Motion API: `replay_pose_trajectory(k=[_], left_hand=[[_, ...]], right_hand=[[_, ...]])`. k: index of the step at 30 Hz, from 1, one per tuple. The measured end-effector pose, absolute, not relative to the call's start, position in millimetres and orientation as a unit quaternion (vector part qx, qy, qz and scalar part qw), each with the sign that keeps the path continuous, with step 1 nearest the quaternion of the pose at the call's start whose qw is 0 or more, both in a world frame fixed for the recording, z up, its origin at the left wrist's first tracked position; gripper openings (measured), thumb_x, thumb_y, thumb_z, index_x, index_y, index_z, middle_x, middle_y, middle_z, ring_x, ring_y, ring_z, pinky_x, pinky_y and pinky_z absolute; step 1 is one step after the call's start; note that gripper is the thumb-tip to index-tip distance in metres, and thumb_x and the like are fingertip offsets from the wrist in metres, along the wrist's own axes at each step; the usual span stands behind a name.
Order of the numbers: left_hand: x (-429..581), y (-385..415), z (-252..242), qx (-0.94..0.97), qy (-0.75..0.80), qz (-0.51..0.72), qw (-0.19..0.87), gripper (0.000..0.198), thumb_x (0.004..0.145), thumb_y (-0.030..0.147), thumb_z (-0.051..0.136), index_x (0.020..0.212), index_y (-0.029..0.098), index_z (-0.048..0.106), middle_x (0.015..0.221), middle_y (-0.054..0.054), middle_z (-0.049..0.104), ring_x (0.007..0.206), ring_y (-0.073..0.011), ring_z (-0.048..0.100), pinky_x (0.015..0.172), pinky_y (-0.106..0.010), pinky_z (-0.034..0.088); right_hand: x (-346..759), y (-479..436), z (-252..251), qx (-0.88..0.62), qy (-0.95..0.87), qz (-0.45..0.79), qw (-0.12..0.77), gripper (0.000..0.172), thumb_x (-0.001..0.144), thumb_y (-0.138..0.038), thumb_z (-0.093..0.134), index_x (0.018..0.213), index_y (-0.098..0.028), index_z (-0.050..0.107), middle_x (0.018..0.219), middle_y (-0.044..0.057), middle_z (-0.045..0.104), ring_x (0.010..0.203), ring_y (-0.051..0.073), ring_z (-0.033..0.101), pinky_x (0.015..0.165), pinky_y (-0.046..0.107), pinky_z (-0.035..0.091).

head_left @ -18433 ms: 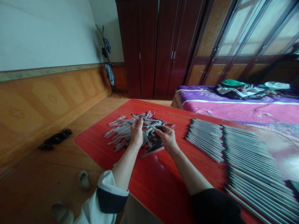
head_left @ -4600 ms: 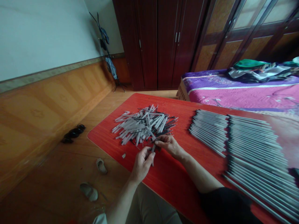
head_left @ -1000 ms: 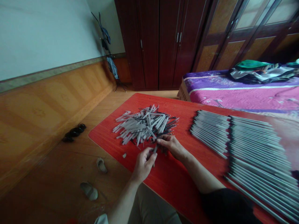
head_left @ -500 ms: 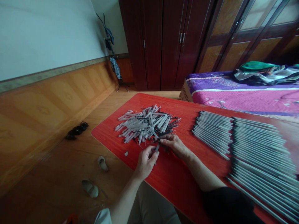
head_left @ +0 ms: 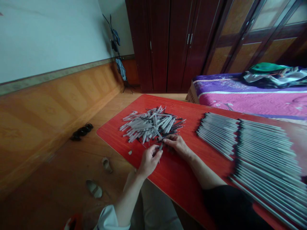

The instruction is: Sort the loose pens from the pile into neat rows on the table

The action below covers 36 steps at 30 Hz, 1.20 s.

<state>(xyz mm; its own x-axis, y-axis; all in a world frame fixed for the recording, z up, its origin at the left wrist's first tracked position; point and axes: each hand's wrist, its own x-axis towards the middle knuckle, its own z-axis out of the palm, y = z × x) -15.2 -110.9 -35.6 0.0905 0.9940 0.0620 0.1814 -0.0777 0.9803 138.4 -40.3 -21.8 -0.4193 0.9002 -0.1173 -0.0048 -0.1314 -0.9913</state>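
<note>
My left hand (head_left: 149, 160) is closed on a thin grey pen-like tube (head_left: 161, 147), pinched between thumb and fingers and tilted upward. Just right of it, my right hand (head_left: 177, 144) is closed in a pinch near the tube's upper end. What its fingertips hold is too small and blurred to make out. Beyond both hands lies a loose pile of translucent tubes and thin black sticks (head_left: 150, 124), and the right fingertips are at its near edge. On the right, slim grey-white sticks with black ends (head_left: 219, 132) lie side by side in a row.
A larger block of similar sticks (head_left: 266, 150) reaches the red table's (head_left: 177, 191) right side. A small white scrap (head_left: 130, 152) lies near the left edge. Shoes (head_left: 94, 188) are on the floor; a bed (head_left: 223, 97) and a dark wardrobe (head_left: 158, 48) stand behind.
The view has shifted slightly. Both hands stay close together at the near edge of the pile, the left still holding the tube. The pile and the rows look unchanged.
</note>
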Motion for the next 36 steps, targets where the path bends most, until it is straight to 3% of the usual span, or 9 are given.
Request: replay_pose_trajectory(k=[22, 30, 33, 36], left_hand=[[-12.1, -112.4, -33.0, 0.615, 0.530, 0.440, 0.383, 0.021, 0.083, 0.033, 0.049, 0.088, 0.014, 0.056, 0.053, 0.004, 0.048, 0.047, -0.0082, 0.044, 0.047, -0.018, 0.034], [-12.5, -110.4, -37.9, 0.633, 0.564, 0.430, 0.311, 0.021, 0.083, 0.029, 0.050, 0.095, 0.015, 0.061, 0.069, -0.003, 0.062, 0.060, -0.0128, 0.055, 0.054, -0.020, 0.038], [-12.8, -109.9, -37.3, 0.629, 0.564, 0.439, 0.304, 0.023, 0.082, 0.031, 0.051, 0.097, 0.016, 0.061, 0.072, -0.005, 0.064, 0.063, -0.0145, 0.057, 0.055, -0.021, 0.039], [-12.4, -109.1, -35.6, 0.630, 0.573, 0.431, 0.298, 0.025, 0.081, 0.032, 0.052, 0.097, 0.016, 0.062, 0.064, -0.002, 0.061, 0.058, -0.0147, 0.055, 0.053, -0.022, 0.037]], right_hand=[[129.4, -40.4, -31.5, -0.454, -0.562, 0.570, 0.392, 0.037, 0.065, -0.051, 0.066, 0.062, -0.015, 0.059, 0.040, -0.003, 0.053, 0.032, 0.008, 0.042, 0.032, 0.020, 0.031], [121.8, -42.8, -30.4, -0.503, -0.556, 0.534, 0.391, 0.036, 0.064, -0.051, 0.065, 0.061, -0.016, 0.059, 0.041, -0.003, 0.052, 0.033, 0.009, 0.042, 0.033, 0.022, 0.032], [126.5, -41.1, -19.0, -0.524, -0.616, 0.444, 0.386, 0.039, 0.071, -0.053, 0.058, 0.063, -0.015, 0.060, 0.046, 0.000, 0.055, 0.039, 0.012, 0.048, 0.038, 0.023, 0.034], [117.8, -38.0, 5.6, -0.533, -0.717, 0.270, 0.359, 0.033, 0.077, -0.045, 0.053, 0.074, -0.015, 0.067, 0.063, 0.005, 0.064, 0.057, 0.016, 0.057, 0.049, 0.024, 0.038]])
